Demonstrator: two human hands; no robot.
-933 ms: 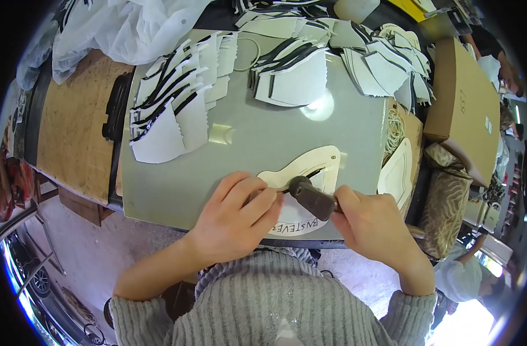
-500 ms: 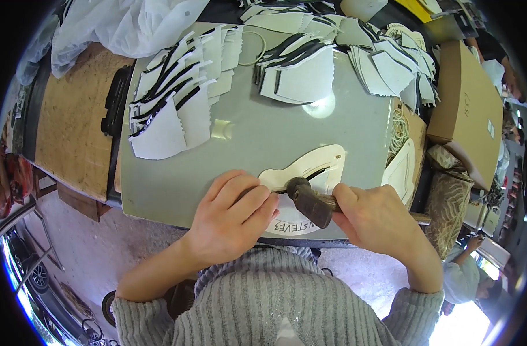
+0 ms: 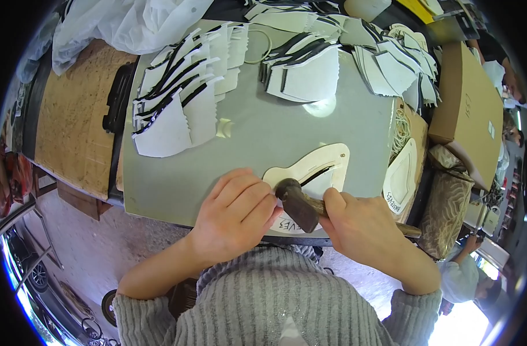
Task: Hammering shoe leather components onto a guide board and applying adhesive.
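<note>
My right hand (image 3: 364,228) is wrapped round the wooden handle of a hammer (image 3: 299,206). The dark metal head sits over a cream cutout template (image 3: 315,155) at the table's near edge. Inside the template lies a white piece (image 3: 324,183) with a black strip (image 3: 317,175) along its upper edge. The hammer head covers the left end of that strip. My left hand (image 3: 234,216) is closed beside the template's left end, fingers bent and pressed together, almost touching the hammer head. Whatever those fingers pinch is hidden.
Overlapping white pieces with black edging lie in a left stack (image 3: 182,109), a middle stack (image 3: 309,69) and a right stack (image 3: 390,66). Another cream template (image 3: 400,179) lies at right, near a cardboard box (image 3: 468,98) and a patterned pouch (image 3: 445,213). Plastic sheeting (image 3: 125,29) covers the far left.
The hammer and my right hand have moved left along the black strip, uncovering more of its right part. My left hand stays by the template's left end. The view has shifted slightly.
</note>
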